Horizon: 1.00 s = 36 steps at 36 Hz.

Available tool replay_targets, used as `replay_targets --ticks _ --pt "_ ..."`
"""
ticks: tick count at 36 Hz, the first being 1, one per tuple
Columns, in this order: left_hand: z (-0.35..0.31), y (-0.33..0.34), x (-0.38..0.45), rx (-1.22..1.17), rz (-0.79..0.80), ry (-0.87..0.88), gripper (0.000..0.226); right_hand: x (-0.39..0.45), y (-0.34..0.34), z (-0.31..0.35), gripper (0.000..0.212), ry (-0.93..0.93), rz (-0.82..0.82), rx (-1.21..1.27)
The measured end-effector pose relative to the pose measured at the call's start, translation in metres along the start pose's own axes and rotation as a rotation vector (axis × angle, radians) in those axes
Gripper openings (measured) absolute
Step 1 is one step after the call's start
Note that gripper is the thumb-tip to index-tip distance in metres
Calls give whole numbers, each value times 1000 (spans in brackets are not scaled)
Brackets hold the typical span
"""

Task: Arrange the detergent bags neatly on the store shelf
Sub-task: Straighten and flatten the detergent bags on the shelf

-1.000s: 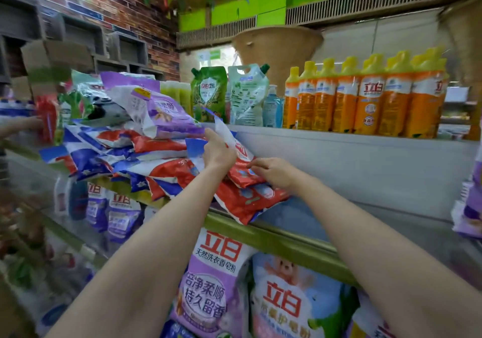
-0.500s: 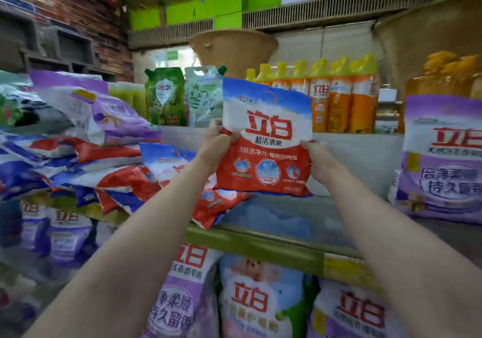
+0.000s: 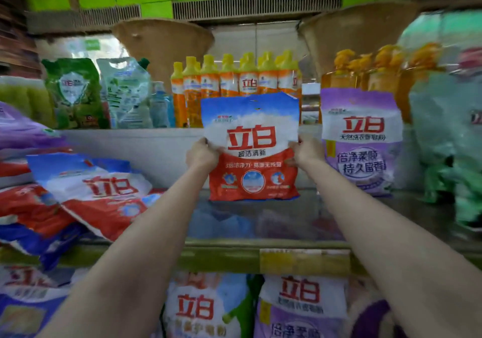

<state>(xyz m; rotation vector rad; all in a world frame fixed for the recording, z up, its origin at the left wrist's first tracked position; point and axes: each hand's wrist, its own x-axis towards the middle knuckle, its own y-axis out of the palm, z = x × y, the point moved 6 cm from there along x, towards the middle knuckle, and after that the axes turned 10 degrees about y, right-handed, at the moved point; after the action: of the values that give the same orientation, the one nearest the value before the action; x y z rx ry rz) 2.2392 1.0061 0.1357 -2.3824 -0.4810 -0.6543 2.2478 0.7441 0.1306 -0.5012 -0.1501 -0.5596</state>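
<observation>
A red, white and blue detergent bag stands upright, long axis vertical, printed front facing the camera, its bottom edge at the shelf surface. The left hand and right hand grip its side edges, fingers curled around it. A purple bag stands just right of it; a heap of matching bags lies to its left, orange bottles behind.

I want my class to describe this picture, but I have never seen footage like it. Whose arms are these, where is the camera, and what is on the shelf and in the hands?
No machine here: a person wears a camera on the head, looking forward and down, so the arms are their own. The left hand and right hand grip the sides of a red, white and blue detergent bag, held upright at the shelf. Similar bags lie in a heap to the left; a purple bag stands to the right. Orange bottles stand behind.
</observation>
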Motion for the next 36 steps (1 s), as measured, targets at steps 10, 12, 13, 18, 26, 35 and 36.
replay_targets --ticks 10,12,13,18,26,35,36 --pt "-4 31 13 -182 -57 -117 33 12 6 -21 19 37 113 -1" --pt "-1 37 13 -197 -31 -146 39 14 9 -23 16 21 171 9" --pt "0 40 13 -190 -15 -151 43 5 6 -19 17 10 191 11" --pt "-5 40 8 -153 48 -138 60 -18 -5 -6 27 -25 177 -34" --pt "-7 25 0 -119 132 -106 51 -29 -2 16 49 -154 66 -305" --pt "4 -45 -19 449 144 96 35 -75 58 56 58 -438 324 -520" --pt "9 -56 -20 494 135 102 36 -81 65 61 57 -467 336 -533"
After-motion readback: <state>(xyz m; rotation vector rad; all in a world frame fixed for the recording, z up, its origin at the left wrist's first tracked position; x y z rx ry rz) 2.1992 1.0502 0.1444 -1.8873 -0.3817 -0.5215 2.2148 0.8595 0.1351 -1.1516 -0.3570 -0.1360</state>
